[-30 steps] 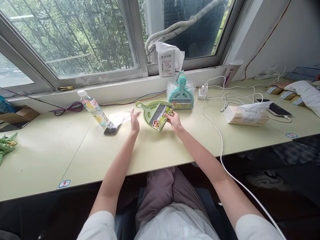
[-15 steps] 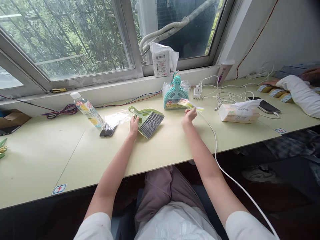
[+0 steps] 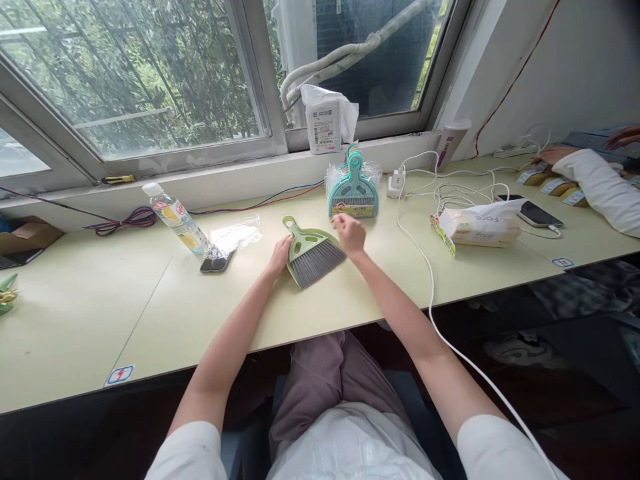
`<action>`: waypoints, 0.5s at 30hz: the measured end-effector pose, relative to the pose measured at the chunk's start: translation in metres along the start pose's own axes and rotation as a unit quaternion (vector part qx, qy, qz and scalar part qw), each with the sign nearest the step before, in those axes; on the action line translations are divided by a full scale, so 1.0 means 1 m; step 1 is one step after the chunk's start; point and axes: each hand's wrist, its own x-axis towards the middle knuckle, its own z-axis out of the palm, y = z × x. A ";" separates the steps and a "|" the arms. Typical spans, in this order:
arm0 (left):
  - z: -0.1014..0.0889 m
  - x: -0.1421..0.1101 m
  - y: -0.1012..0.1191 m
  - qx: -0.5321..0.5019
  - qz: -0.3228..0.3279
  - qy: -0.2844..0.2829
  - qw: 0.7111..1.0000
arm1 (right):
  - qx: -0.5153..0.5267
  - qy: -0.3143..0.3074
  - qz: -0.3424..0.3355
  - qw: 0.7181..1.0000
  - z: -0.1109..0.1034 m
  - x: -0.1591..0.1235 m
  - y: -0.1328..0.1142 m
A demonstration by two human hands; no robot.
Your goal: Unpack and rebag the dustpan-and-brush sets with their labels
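A green dustpan (image 3: 320,237) with a grey-bristled hand brush (image 3: 317,261) nested in it is tilted over the table in front of me. My left hand (image 3: 281,255) grips this set by its left side, below the handle. Close to the pan's right edge is my right hand (image 3: 351,235), its fingers loosely bent and nothing visible in them. A colourful card strip (image 3: 443,236) leans against the left end of a tissue pack (image 3: 480,228). Behind my right hand stand wrapped teal dustpan-and-brush sets (image 3: 353,183).
Left of the set are clear plastic wrap (image 3: 236,232), a phone (image 3: 216,262) and a tilted drink bottle (image 3: 176,219). A white cable (image 3: 425,260) runs down over the table edge at right. Another person's sleeve (image 3: 603,190) reaches in at far right.
My right hand has let go of the card strip by the tissue pack and come back left to the dustpan. The dustpan set has shifted right and turned slightly in my left hand.
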 end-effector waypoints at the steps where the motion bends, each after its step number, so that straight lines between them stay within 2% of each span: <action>1: 0.002 -0.001 0.000 0.006 0.005 -0.011 1.000 | -0.011 -0.022 -0.035 0.999 0.007 -0.008 -0.013; 3: 0.005 -0.002 0.000 0.021 0.015 -0.020 0.999 | -0.028 -0.054 -0.086 0.994 0.018 -0.024 -0.033; 6: 0.009 -0.003 -0.002 0.042 0.021 -0.005 0.999 | -0.102 -0.062 -0.139 0.983 0.027 -0.035 -0.045; 8: 0.010 -0.004 -0.003 0.047 0.029 -0.009 0.998 | -0.108 -0.056 -0.132 0.984 0.028 -0.035 -0.043; 15: 0.014 -0.006 0.003 0.019 0.023 -0.092 0.995 | -0.040 -0.035 -0.046 0.998 0.022 -0.024 -0.032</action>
